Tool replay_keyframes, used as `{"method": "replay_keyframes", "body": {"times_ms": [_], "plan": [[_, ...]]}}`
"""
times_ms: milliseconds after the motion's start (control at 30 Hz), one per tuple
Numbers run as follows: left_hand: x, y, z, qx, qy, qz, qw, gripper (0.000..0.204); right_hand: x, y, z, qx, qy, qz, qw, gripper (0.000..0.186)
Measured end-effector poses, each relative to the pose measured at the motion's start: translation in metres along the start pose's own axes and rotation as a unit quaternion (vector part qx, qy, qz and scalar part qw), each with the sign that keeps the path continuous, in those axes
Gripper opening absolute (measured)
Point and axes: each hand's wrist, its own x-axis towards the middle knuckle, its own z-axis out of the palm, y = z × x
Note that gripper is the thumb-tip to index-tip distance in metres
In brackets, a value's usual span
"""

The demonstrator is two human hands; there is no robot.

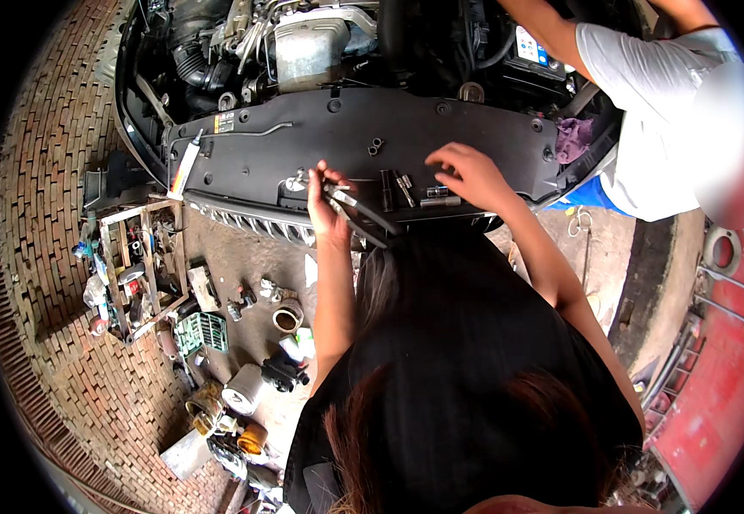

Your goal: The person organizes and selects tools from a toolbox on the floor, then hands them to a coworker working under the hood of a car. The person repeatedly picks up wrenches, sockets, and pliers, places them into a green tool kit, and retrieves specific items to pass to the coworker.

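My left hand (331,210) is closed around silver metal hand tools with long black handles (370,214); the handles point down and to the right, and I cannot tell whether they are pliers or ratchets. My right hand (473,176) is held over the black plastic panel (295,137), fingers bent and apart, with nothing visible in it. Just below and left of its fingers lie a socket (437,192), an extension bar (440,202), a slim silver tool (405,190) and a black cylindrical piece (386,190). Farther up the panel sit two small clamps (376,146).
The open engine bay (312,43) spreads beyond the panel. A white tube (186,164) and a thin bent rod (252,133) lie at left, a purple rag (573,140) at right. Another person (637,111) leans in there. A wooden rack (142,265) and green basket (202,332) stand lower left.
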Motion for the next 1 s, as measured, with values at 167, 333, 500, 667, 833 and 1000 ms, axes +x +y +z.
{"method": "replay_keyframes", "body": {"times_ms": [167, 333, 500, 667, 833, 1000], "plan": [[-0.009, 0.012, -0.027, -0.007, 0.008, 0.029, 1.0, 0.023, -0.021, 0.001, 0.007, -0.061, -0.154, -0.008, 0.986, 0.042], [-0.008, 0.004, -0.022, 0.031, 0.017, 0.049, 0.998, 0.022, -0.026, 0.009, 0.023, -0.119, -0.141, -0.063, 0.981, 0.036], [-0.007, 0.005, -0.025, -0.009, -0.006, 0.039, 0.999, 0.022, -0.023, 0.017, 0.028, -0.134, -0.135, -0.062, 0.98, 0.033], [-0.007, 0.008, -0.034, -0.026, -0.031, 0.023, 0.999, 0.021, -0.026, 0.028, 0.037, -0.147, -0.135, -0.064, 0.978, 0.032], [-0.006, 0.007, -0.035, -0.01, -0.032, 0.027, 0.999, 0.021, -0.029, 0.032, 0.041, -0.169, -0.095, -0.109, 0.975, 0.032], [-0.004, 0.006, -0.033, 0.013, -0.021, 0.033, 0.999, 0.021, -0.031, 0.042, 0.045, -0.181, -0.091, -0.116, 0.972, 0.033]]}}
